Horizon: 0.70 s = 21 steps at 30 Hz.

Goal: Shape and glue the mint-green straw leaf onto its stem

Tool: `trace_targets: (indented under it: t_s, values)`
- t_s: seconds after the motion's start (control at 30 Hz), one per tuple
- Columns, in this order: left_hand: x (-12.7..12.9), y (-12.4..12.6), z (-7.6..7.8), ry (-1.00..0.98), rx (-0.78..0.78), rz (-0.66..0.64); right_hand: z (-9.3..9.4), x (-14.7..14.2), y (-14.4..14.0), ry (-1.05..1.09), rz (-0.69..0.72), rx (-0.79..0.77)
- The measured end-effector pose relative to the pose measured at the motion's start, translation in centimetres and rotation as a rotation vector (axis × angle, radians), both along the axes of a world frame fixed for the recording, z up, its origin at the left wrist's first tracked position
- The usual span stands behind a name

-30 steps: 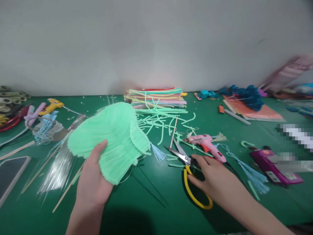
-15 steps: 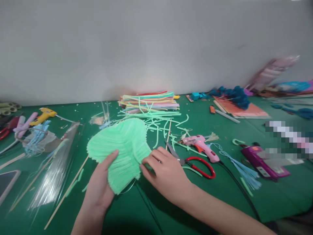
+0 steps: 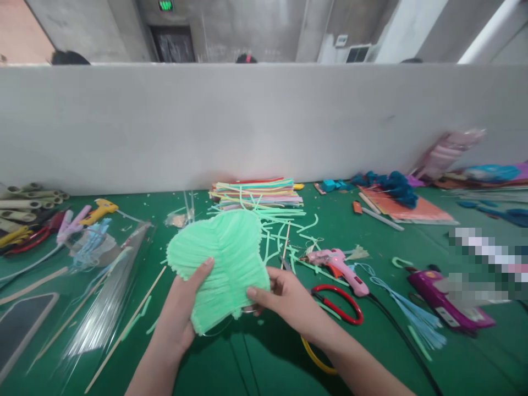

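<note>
Green piece: a heart-like pad of light-green ribbed strips, soft and fringed at the edges, held above the green table, just in front of the stack of coloured strips.
Left hand: fingers closed on the pad's lower left edge, thumb on top.
Right hand: fingers pinching the lower right edge.
Handling: support both edges evenly and press lightly, so the ribs probably stay flat.
Right of the pad: pink glue gun, red-handled scissors.

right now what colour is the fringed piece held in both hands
Light mint green all over, the fringed piece, seen in the head view between the left hand and right hand.
</note>
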<state>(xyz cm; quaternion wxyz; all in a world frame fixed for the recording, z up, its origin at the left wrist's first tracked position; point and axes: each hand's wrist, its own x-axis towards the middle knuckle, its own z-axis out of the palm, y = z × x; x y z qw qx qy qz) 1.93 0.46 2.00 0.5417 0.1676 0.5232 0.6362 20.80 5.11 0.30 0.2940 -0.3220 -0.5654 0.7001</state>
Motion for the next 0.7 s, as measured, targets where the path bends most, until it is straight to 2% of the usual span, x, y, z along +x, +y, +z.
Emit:
trace_targets:
  t_s: [0.1, 0.2, 0.43, 0.7]
  values:
    - [0.4, 0.7, 0.6, 0.065, 0.021, -0.138, -0.5, -0.3, 0.4, 0.098, -0.118, -0.024]
    - [0.5, 1.7, 0.4, 0.144, 0.000, -0.229, -0.8, -0.1, 0.9, 0.133, -0.195, -0.046]
    - [1.8, 2.2, -1.1, 0.206, -0.008, -0.249, -0.8, -0.1, 1.1, 0.249, -0.299, -0.086]
    - [1.6, 1.9, -1.5, 0.200, -0.003, -0.229, -1.0, -0.4, 0.8, 0.267, -0.315, -0.098]
